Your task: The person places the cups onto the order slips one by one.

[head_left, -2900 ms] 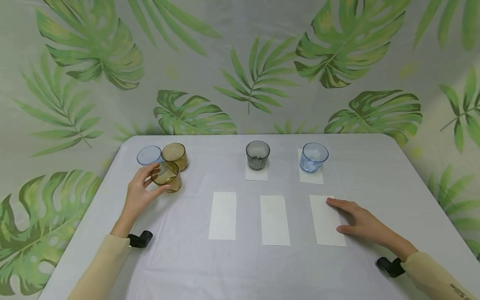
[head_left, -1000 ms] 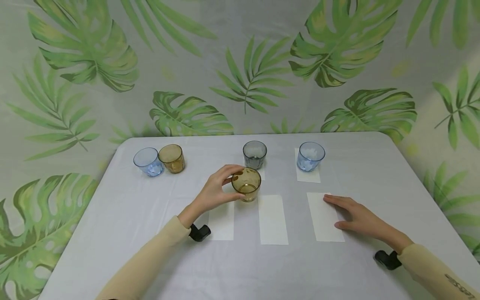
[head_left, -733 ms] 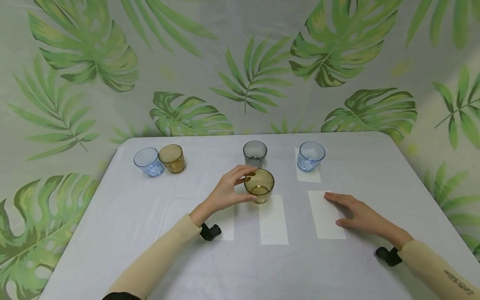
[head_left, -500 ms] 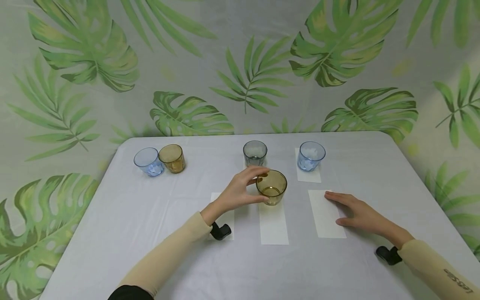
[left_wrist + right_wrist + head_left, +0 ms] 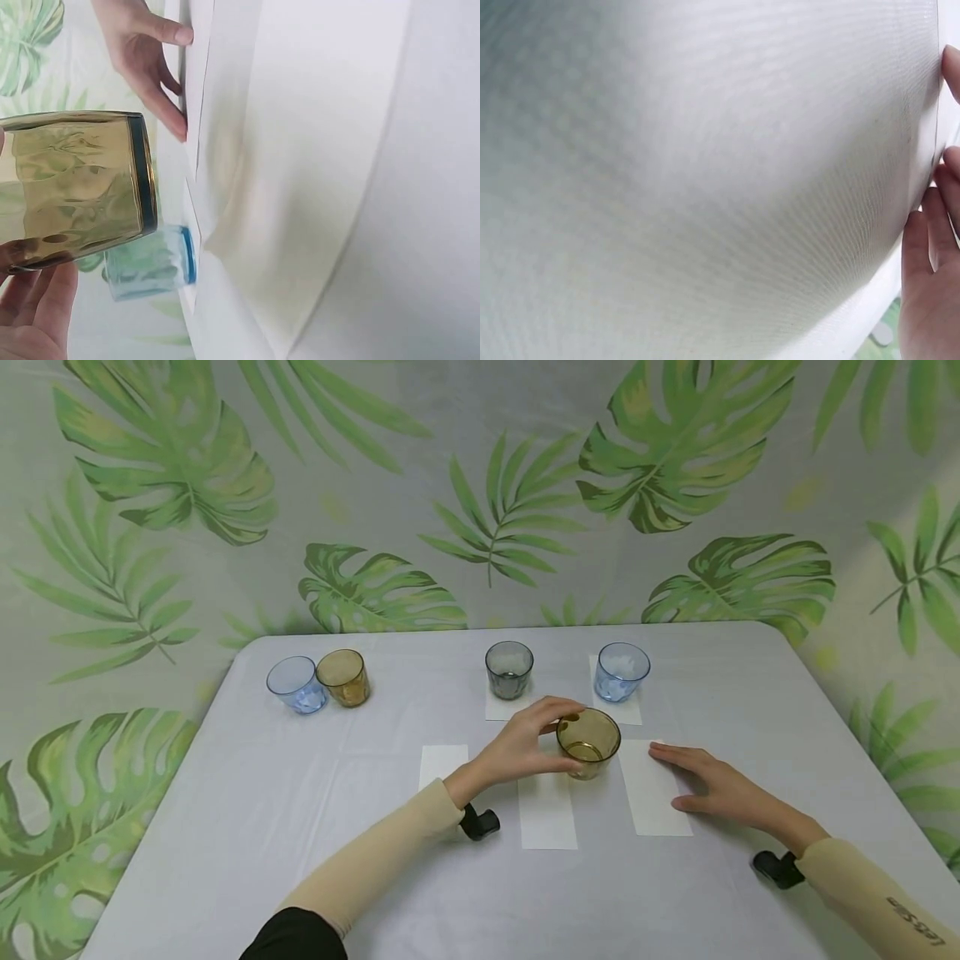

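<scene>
In the head view my left hand (image 5: pixel 517 747) grips an amber glass (image 5: pixel 588 747) by its side, thumb in front and fingers behind. The left wrist view shows this glass (image 5: pixel 82 180) raised off the table, base toward the tabletop. It hangs between the middle paper strip (image 5: pixel 547 818) and the right paper strip (image 5: pixel 648 802). My right hand (image 5: pixel 723 789) rests its fingertips on the right strip's edge, fingers nearly straight and holding nothing. In the right wrist view the fingers of this hand (image 5: pixel 934 277) show at the right border.
Behind, a grey glass (image 5: pixel 510 672) and a blue glass (image 5: pixel 621 675) stand on strips of their own. Another amber glass (image 5: pixel 345 678) and a second blue glass (image 5: pixel 298 687) stand at the far left. A left paper strip (image 5: pixel 442 764) lies partly behind my left arm.
My left hand has carried the amber glass from the far-left group rightward across the table. The right strip has slid slightly away from me, with my right hand's fingertips on it.
</scene>
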A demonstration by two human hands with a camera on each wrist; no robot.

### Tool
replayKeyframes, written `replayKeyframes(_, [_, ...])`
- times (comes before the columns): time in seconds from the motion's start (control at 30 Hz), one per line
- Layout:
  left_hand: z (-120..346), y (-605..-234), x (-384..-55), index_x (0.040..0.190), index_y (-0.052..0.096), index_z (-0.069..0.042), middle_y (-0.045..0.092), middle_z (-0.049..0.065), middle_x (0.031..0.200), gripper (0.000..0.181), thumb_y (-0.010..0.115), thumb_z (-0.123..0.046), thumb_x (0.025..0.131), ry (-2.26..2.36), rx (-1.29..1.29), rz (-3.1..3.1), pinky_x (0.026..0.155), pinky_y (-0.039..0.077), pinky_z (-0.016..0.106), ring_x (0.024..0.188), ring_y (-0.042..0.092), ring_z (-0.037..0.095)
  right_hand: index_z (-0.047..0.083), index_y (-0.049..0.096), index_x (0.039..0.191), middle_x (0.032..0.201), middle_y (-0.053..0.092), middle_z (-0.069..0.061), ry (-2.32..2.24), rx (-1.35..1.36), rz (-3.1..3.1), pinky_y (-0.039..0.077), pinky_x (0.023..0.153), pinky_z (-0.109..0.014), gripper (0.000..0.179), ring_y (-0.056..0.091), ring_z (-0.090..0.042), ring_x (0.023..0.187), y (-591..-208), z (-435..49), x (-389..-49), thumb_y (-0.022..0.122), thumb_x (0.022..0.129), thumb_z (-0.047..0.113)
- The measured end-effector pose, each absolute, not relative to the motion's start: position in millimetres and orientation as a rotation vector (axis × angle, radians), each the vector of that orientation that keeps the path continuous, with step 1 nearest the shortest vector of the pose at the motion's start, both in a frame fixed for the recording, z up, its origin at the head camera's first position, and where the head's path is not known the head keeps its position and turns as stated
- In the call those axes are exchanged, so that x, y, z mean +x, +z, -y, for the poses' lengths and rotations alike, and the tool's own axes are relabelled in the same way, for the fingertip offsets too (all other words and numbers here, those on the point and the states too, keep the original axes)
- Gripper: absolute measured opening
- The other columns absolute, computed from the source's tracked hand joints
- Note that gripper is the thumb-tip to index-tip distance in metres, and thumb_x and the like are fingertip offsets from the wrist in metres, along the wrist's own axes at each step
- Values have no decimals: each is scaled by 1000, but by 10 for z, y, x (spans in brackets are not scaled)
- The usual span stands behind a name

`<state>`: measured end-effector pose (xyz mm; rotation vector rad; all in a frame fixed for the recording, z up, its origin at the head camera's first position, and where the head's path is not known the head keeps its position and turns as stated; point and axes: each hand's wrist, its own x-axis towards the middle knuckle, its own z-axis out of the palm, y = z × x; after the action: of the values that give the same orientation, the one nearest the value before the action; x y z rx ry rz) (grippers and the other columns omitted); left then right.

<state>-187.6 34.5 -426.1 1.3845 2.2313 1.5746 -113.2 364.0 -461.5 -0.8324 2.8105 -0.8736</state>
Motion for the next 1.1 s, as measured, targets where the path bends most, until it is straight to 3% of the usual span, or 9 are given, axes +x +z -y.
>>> replayKeyframes(0.07, [-410,-4261,-1866,135,50,0,48,11,133,71,84,-8,73,1563,1391,-2223,95,43,20,120,49,16,1,47,139,142,45,-16,-870,-832,-2805,12,96,-1,69,34,-13,129,-4622,-3645,-1140,76,81,26])
replayKeyframes(0.2, [-534,-4266,-1844,135,49,-1,48,12,133,72,85,-9,73,1537,1409,-2218,95,42,18,120,50,16,1,47,139,142,44,-16,-860,-813,-2798,17,98,-5,69,35,-19,130,-4612,-3644,-1141,75,82,27])
replayKeyframes(0.33, [-648,-4271,-1823,135,49,0,49,13,132,72,84,-8,72,1532,1443,-2196,94,43,17,119,51,18,1,47,139,142,43,-20,-848,-741,-2776,32,103,-37,69,36,-38,127,-4580,-3636,-1132,75,82,27])
replayKeyframes(0.47, [-751,-4276,-1807,135,49,0,49,13,130,73,85,-9,73,1500,1470,-2192,94,42,16,118,51,18,-6,46,136,139,42,-27,-838,-651,-2745,33,95,-62,71,34,-47,126,-4561,-3635,-1139,75,82,28])
replayKeyframes(0.7, [-914,-4300,-1780,137,47,0,48,13,132,74,84,-13,74,1432,1488,-2209,96,39,14,119,50,19,-14,42,134,137,41,-32,-863,-562,-2722,31,96,-65,75,33,-51,125,-4567,-3640,-1142,77,81,25])
replayKeyframes(1.03, [-1137,-4380,-1729,137,48,-2,47,9,135,74,84,-20,75,1318,1546,-2281,101,31,13,125,42,10,-8,43,135,133,43,-32,-943,-578,-2714,36,92,-60,70,38,-48,122,-4576,-3640,-1128,78,81,21])
replayKeyframes(1.1, [-1176,-4397,-1724,137,48,-3,47,8,135,74,84,-23,76,1278,1550,-2309,101,30,12,126,41,8,-8,42,136,133,43,-30,-964,-561,-2703,39,95,-53,72,39,-46,122,-4570,-3631,-1128,77,81,21])
